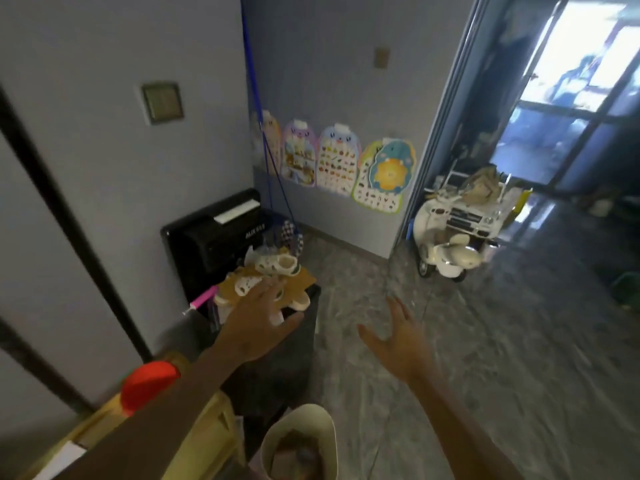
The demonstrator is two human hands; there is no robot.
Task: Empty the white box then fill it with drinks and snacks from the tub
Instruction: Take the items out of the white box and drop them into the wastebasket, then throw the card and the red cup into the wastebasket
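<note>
A left hand, fingers spread, is held over cream perforated children's sandals heaped on a brown cardboard sheet; the right hand is splayed empty above the floor. No white box is seen; the sandals could be toppled.

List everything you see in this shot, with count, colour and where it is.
Posters: about four, pastel, low on the far wall.
Black appliance: one, against the left wall.
Sandals: a few, cream, piled on brown cardboard in front of the appliance.
Toy scooter: one, cream, by the doorway.
Toy car: one, white, behind the scooter.
Red cap: one, lower left.
Cream container: one, bottom centre.
Left hand: open, spread over the sandals.
Right hand: open, empty, above the floor.
</note>
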